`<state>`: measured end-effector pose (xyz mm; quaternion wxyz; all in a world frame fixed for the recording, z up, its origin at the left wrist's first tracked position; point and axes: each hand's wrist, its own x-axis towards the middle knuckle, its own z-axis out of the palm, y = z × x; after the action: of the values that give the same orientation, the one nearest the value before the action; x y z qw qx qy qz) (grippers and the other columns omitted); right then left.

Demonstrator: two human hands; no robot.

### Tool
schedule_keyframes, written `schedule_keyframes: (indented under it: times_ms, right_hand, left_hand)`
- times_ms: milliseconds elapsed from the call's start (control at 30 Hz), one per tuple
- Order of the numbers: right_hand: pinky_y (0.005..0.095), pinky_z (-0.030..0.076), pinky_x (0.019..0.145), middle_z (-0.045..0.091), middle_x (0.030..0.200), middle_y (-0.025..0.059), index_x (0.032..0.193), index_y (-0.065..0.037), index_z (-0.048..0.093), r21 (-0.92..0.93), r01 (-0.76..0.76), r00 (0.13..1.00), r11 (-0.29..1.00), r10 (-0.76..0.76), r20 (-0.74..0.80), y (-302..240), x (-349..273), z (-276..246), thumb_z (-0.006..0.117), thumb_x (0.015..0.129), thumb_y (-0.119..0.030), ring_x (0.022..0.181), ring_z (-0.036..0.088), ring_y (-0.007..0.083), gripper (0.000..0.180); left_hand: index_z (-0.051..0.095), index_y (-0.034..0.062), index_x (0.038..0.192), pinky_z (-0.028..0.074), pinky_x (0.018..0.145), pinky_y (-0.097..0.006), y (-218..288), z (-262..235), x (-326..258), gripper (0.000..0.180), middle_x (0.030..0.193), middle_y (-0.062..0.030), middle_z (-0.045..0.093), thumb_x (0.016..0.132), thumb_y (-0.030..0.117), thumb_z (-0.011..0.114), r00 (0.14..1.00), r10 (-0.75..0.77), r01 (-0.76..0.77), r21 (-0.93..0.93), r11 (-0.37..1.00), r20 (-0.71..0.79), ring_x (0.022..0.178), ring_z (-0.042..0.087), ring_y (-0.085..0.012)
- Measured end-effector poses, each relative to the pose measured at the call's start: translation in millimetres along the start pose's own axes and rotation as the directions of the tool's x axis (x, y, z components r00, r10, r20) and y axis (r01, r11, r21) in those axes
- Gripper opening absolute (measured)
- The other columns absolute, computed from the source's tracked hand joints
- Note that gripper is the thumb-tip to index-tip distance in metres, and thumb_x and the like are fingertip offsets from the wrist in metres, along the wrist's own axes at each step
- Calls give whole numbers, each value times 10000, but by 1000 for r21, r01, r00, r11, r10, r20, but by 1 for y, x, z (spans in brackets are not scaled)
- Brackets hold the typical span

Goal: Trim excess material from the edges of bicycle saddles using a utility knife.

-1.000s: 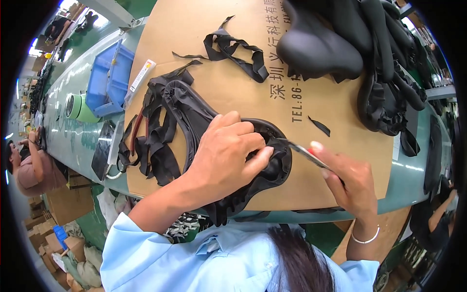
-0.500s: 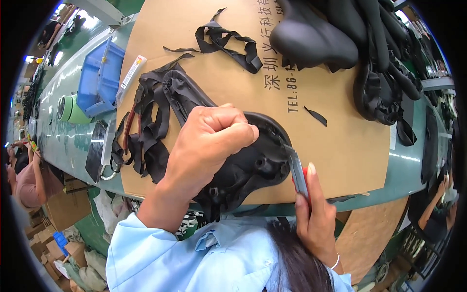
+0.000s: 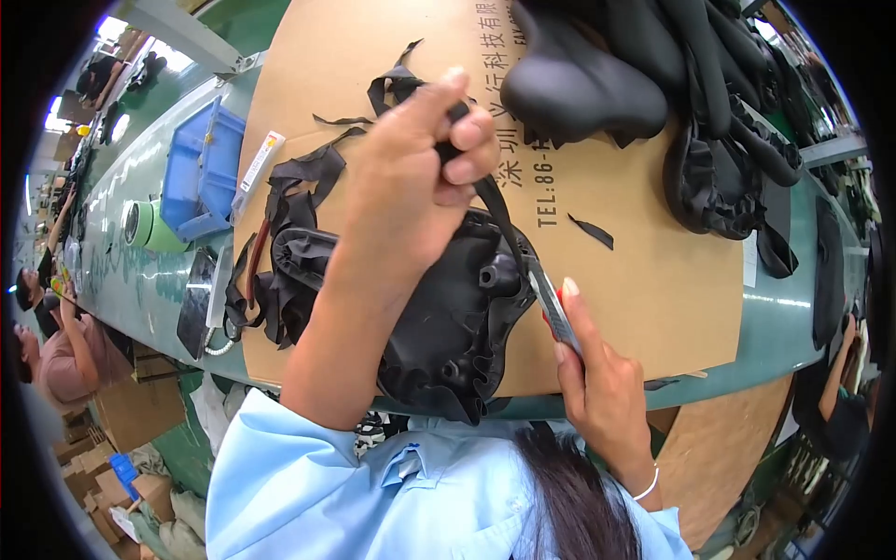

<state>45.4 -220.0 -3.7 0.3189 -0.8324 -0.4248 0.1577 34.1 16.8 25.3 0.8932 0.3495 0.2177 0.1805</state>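
A black bicycle saddle [image 3: 434,308] lies underside up on the cardboard, its gathered cover edge and mounting sockets showing. My left hand [image 3: 401,177] is raised over it, fingers closed on a black strip of cover material [image 3: 499,210]. That strip runs taut from my fist down to the saddle's right rim. There my right hand [image 3: 605,387] grips a grey and red utility knife [image 3: 557,313], its blade end at the foot of the strip. Part of the saddle is hidden behind my left forearm.
Cut black scraps [image 3: 299,201] lie left of the saddle. Several black saddles [image 3: 583,89] are heaped at the far right of the cardboard sheet [image 3: 653,308]. A blue bin [image 3: 201,168] and a green roll-shaped object [image 3: 149,227] stand on the left. Other people are beyond the table.
My left hand has risen away from the saddle, drawing the strip out long. The saddle has turned and shifted under it. The knife has moved slightly left along the rim.
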Motion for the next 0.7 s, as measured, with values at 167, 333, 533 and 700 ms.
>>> schedule_keyframes:
  times_ms: [167,333,533,700]
  right_hand:
    - [378,521,689,653,1015,228,1456,-61,334,103,-119,991,988,124,-49,-10,-12,13,537,909,-18,724,666,326,585]
    - [347,504,594,667,806,169,1471,-116,330,325,-323,945,889,287,154,-26,-37,3,530,913,-75,575,630,282,595]
    - [416,475,546,667,759,148,1391,-172,479,17,-69,989,997,67,130,-5,-19,-26,593,842,-79,597,629,328,569]
    - [386,436,515,613,659,131,1352,-180,526,36,31,987,999,-36,155,4,2,-37,576,844,-73,534,585,314,521]
  left_hand:
    - [458,112,774,282,404,-179,-1,8,-1,254,678,37,446,1000,226,478,935,127,-23,-301,953,331,510,380,-54]
    - [473,80,730,273,428,-206,21,1,-13,287,678,4,503,986,208,488,674,547,-45,-712,701,497,515,442,-54]
    - [627,28,837,384,505,-279,15,-15,-56,217,674,-70,618,798,222,715,868,47,-479,807,346,494,535,519,-163]
    - [603,85,721,357,821,-376,-11,-28,-73,192,761,-45,534,648,205,733,794,-162,-576,641,-507,586,888,501,-233]
